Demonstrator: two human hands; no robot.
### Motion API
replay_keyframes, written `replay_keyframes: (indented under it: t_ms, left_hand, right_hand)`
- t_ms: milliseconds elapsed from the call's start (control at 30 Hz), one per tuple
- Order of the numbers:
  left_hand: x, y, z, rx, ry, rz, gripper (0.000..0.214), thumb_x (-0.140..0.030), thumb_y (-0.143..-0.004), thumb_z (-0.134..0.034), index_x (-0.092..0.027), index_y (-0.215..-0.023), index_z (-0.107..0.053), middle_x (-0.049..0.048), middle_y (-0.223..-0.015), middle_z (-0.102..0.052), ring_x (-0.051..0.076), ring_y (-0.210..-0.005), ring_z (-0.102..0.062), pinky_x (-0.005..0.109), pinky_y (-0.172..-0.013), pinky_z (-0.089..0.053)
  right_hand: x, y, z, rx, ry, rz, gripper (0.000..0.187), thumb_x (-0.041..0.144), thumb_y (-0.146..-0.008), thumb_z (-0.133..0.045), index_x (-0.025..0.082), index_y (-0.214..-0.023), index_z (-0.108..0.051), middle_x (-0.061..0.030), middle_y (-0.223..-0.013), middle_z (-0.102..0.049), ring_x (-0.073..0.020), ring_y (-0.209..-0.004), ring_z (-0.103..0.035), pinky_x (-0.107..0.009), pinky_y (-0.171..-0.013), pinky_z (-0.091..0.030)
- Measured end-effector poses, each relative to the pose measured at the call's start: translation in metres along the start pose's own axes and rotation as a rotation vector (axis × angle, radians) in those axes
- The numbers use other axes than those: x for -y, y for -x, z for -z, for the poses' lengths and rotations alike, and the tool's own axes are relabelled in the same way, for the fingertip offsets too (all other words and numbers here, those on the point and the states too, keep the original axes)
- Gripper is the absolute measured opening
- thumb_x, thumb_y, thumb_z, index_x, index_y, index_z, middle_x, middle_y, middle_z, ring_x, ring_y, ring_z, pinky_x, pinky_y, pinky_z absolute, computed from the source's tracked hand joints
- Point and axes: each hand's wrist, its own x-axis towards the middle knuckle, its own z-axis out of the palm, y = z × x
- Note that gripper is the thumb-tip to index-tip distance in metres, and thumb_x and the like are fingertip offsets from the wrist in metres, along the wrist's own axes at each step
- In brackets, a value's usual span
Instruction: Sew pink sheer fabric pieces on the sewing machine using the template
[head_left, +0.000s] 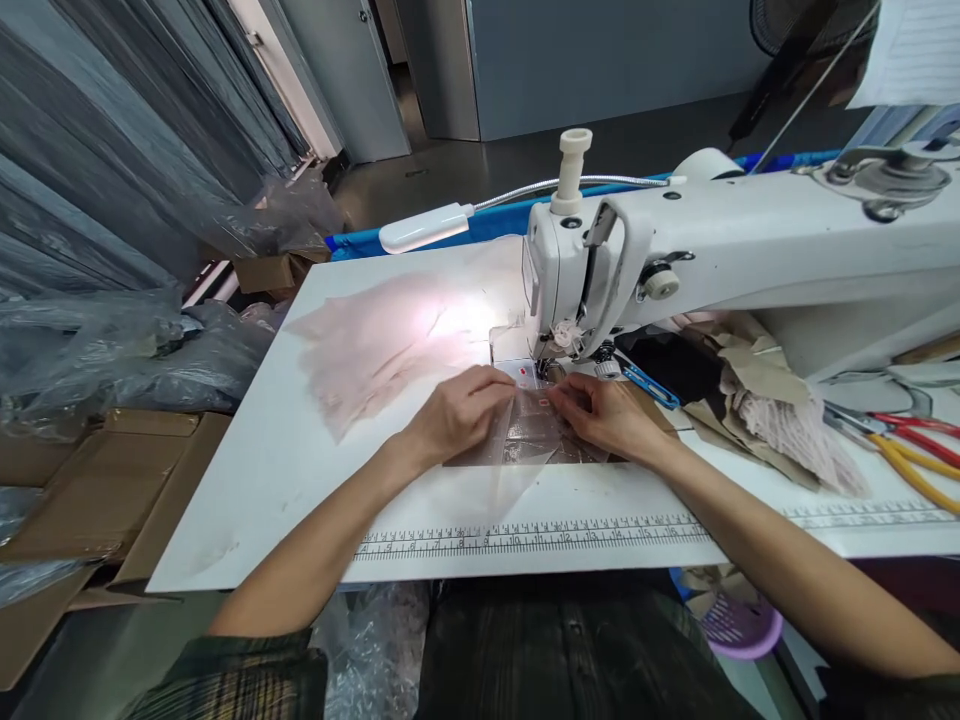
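Under the head of a white sewing machine (645,240), sheer pale fabric (510,440) lies over the metal needle plate and hangs toward the table's front. My left hand (466,408) pinches the fabric just left of the presser foot (546,368). On the right of the foot, my right hand (604,410) is closed, thumb and fingertips together on the fabric's edge. More thin pink fabric (375,345) spreads over the table to the left, brightly lit by the lamp (425,228). The needle tip is too small to make out.
Right of the machine's needle lie a blue-handled tool (649,383), brown paper and fabric scraps (780,400), and scissors with yellow and red handles (911,455). A printed ruler (540,535) runs along the table's front edge. Cardboard boxes (112,480) and plastic bags stand at left.
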Motion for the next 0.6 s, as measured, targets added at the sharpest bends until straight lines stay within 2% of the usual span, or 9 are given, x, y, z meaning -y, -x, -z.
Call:
replay_keyframes:
  t_ms: [100,167,233,267,333,400,467,533,600]
  left_hand:
    - [-0.012,0.004,-0.008,0.184,0.116,0.029,0.029,-0.021,-0.097,-0.045,-0.014,-0.123,-0.054,0.014,-0.121,-0.062,0.02,-0.114,-0.059,0.039,-0.095,-0.053]
    - [-0.019,0.005,-0.008,0.346,0.086,0.086,0.061,-0.05,-0.089,-0.058,-0.015,-0.137,-0.044,0.0188,-0.14,-0.048,0.032,-0.131,-0.046,0.055,-0.109,-0.039]
    - [-0.024,0.004,-0.007,0.497,0.045,0.141,0.103,-0.075,-0.069,-0.064,-0.016,-0.147,-0.031,0.0208,-0.153,-0.029,0.043,-0.141,-0.027,0.067,-0.113,-0.021]
    - [-0.026,0.003,-0.006,0.547,0.033,0.163,0.116,-0.083,-0.062,-0.063,-0.017,-0.15,-0.026,0.0204,-0.156,-0.022,0.046,-0.142,-0.02,0.07,-0.113,-0.015]
    - [-0.028,0.002,-0.004,0.585,0.02,0.18,0.125,-0.089,-0.054,-0.061,-0.02,-0.151,-0.022,0.0195,-0.158,-0.016,0.05,-0.142,-0.014,0.073,-0.111,-0.011]
    - [-0.029,0.001,-0.004,0.541,-0.002,0.176,0.119,-0.088,-0.057,-0.059,-0.02,-0.149,-0.027,0.0195,-0.157,-0.019,0.049,-0.142,-0.017,0.074,-0.109,-0.012]
    - [-0.028,0.0,-0.004,0.411,-0.046,0.167,0.092,-0.077,-0.074,-0.058,-0.018,-0.143,-0.039,0.0193,-0.152,-0.032,0.045,-0.139,-0.029,0.072,-0.109,-0.019]
    - [-0.028,-0.001,-0.003,0.221,-0.096,0.177,0.052,-0.05,-0.091,-0.053,-0.016,-0.129,-0.052,0.017,-0.14,-0.05,0.035,-0.127,-0.049,0.062,-0.105,-0.035]
    - [-0.03,-0.003,0.0,0.022,-0.162,0.195,0.028,-0.025,-0.092,-0.049,-0.013,-0.115,-0.06,0.0141,-0.123,-0.062,0.027,-0.107,-0.062,0.048,-0.091,-0.05]
  right_hand:
    - [0.002,0.002,0.003,0.014,-0.035,0.013,0.026,0.044,-0.088,-0.053,0.02,-0.081,-0.061,0.0013,-0.062,-0.058,-0.0149,-0.056,-0.052,-0.026,-0.052,-0.034]
    - [0.004,0.003,0.006,0.032,-0.071,0.019,0.023,0.043,-0.086,-0.057,0.02,-0.085,-0.062,0.0016,-0.062,-0.059,-0.0146,-0.056,-0.053,-0.025,-0.052,-0.036]
    - [0.005,0.005,0.008,0.031,-0.089,0.034,0.022,0.04,-0.084,-0.058,0.019,-0.087,-0.062,0.0014,-0.062,-0.059,-0.0144,-0.055,-0.054,-0.024,-0.051,-0.038]
    - [0.005,0.006,0.009,0.021,-0.08,0.044,0.02,0.039,-0.083,-0.059,0.019,-0.087,-0.062,0.0014,-0.063,-0.06,-0.0144,-0.054,-0.054,-0.024,-0.051,-0.038]
    - [0.004,0.009,0.01,-0.007,-0.039,0.072,0.018,0.036,-0.081,-0.061,0.019,-0.088,-0.06,0.001,-0.064,-0.061,-0.0149,-0.055,-0.055,-0.024,-0.052,-0.04]
    - [0.002,0.014,0.009,-0.047,0.016,0.09,0.019,0.033,-0.078,-0.064,0.019,-0.09,-0.058,0.0009,-0.066,-0.062,-0.0156,-0.057,-0.056,-0.025,-0.054,-0.04]
    - [0.0,0.018,0.007,-0.081,0.04,0.107,0.021,0.03,-0.077,-0.064,0.019,-0.093,-0.056,0.0006,-0.07,-0.062,-0.0159,-0.059,-0.057,-0.025,-0.055,-0.04]
    - [0.0,0.022,0.003,-0.098,0.021,0.124,0.019,0.026,-0.078,-0.062,0.02,-0.093,-0.054,0.0008,-0.072,-0.062,-0.0154,-0.059,-0.056,-0.026,-0.056,-0.04]
    - [0.001,0.025,-0.003,-0.102,-0.011,0.15,0.012,0.023,-0.08,-0.057,0.02,-0.091,-0.054,0.0012,-0.071,-0.06,-0.0149,-0.06,-0.055,-0.026,-0.058,-0.04]
